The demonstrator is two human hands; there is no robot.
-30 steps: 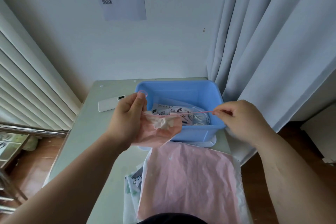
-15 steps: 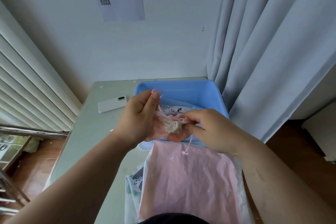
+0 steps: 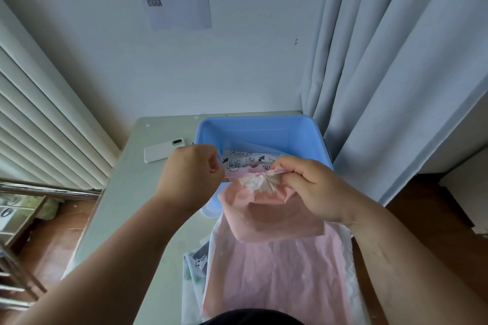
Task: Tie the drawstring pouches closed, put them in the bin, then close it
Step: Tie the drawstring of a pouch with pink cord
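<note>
Hands pinch pink pouch; bin holds printed pouch.

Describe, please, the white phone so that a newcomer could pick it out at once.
On the pale table against the wall, find the blue bin at the far end. The white phone lies flat just left of it, not touching. Unlike the soft pouches, it is a rigid slab with a dark camera window at the end nearer the bin.
</note>
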